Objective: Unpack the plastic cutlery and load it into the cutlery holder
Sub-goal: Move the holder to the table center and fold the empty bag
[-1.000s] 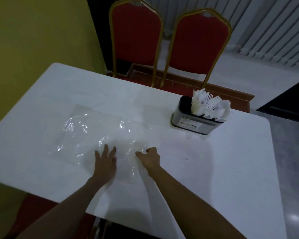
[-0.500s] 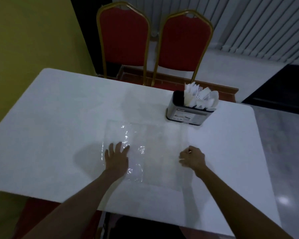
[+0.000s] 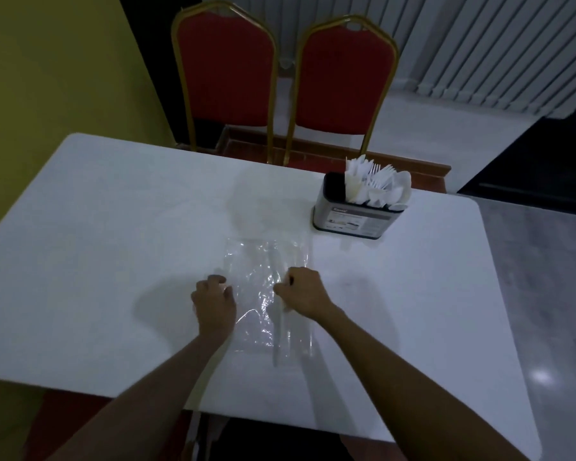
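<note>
Left hand (image 3: 214, 304) – fingers curled on clear bag (image 3: 263, 261) left edge; right hand (image 3: 305, 294) pinches right fold. Cutlery holder (image 3: 354, 217) stands beyond on bench (image 3: 113, 227).

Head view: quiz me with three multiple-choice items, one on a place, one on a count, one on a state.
1. Where is the cutlery holder?
A) far right of the table, beyond the plastic bag
B) near left corner
C) on the floor

2. How many red chairs stand behind the table?
A) one
B) two
C) three

3. The holder is:
A) empty
B) filled with white cutlery
C) tipped over

Answers: 1 A, it stands upright past the bag; 2 B, two chair backs show side by side; 3 B, forks and spoons stick out of its top.
</note>
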Demonstrator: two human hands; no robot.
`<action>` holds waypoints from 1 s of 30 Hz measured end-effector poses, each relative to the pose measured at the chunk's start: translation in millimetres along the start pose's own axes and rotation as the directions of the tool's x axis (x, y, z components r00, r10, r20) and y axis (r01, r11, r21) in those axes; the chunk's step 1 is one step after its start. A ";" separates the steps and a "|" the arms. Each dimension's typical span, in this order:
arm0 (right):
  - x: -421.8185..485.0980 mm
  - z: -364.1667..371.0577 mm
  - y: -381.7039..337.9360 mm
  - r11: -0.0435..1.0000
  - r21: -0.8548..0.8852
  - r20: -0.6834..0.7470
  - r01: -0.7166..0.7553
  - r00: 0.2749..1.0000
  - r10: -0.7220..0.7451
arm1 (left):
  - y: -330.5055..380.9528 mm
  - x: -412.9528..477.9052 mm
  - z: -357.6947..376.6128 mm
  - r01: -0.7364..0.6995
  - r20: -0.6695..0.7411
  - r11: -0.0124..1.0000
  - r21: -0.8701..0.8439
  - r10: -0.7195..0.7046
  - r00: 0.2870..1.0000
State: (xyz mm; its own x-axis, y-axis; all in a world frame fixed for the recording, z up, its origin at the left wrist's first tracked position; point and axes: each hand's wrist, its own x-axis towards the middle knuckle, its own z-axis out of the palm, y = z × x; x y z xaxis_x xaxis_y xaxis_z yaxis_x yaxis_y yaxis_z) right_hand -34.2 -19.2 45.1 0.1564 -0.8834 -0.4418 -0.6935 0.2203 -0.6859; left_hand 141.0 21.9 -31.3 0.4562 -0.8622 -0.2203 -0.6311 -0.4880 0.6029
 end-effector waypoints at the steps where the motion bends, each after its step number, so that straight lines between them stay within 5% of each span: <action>1: 5.2 15.0 -6.6 0.999 -0.041 0.031 0.015 0.999 -0.014 | -2.1 2.5 -3.2 0.090 0.016 0.992 -0.091 -0.089 0.996; 7: 20.9 64.0 -20.8 0.993 -0.097 0.241 0.071 0.969 -0.046 | -3.2 6.3 -19.2 0.139 0.182 0.984 -0.114 -0.116 0.976; 8: 20.8 63.5 -17.1 0.990 -0.097 0.187 0.101 0.979 -0.081 | -3.2 6.9 -18.1 0.145 0.196 0.985 -0.097 -0.124 0.973; 10: 19.2 56.8 -6.1 0.989 -0.123 -0.138 0.085 0.985 -0.102 | -1.4 8.0 -15.6 0.180 0.194 0.979 -0.097 -0.159 0.968; 12: 16.5 44.4 7.5 0.993 -0.086 -0.421 -0.077 0.906 0.034 | 3.0 7.1 -15.1 0.153 0.183 0.984 -0.091 -0.134 0.974; 15: 17.0 31.1 30.8 0.949 0.097 -0.242 -0.301 0.917 0.316 | 7.6 5.7 -10.8 0.124 0.230 0.991 -0.057 -0.108 0.967; 21: 3.6 -2.7 56.2 0.831 0.400 -0.084 -0.386 0.887 0.453 | 25.5 -6.2 -9.6 0.102 0.459 0.975 -0.195 -0.002 0.889; 30: -82.2 -138.8 132.9 0.881 0.379 -0.314 -0.285 0.855 0.412 | 162.4 -70.8 65.1 -0.345 0.608 0.895 -0.282 0.445 0.657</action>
State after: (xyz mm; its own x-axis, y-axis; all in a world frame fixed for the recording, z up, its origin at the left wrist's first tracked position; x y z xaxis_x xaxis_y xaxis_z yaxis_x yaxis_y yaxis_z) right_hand -236.8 25.2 70.5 -0.3733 -0.7946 -0.4788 -0.3890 0.6026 -0.6968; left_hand -34.6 -5.2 32.4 -0.3626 -0.8665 -0.3432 -0.5454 -0.1013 0.8321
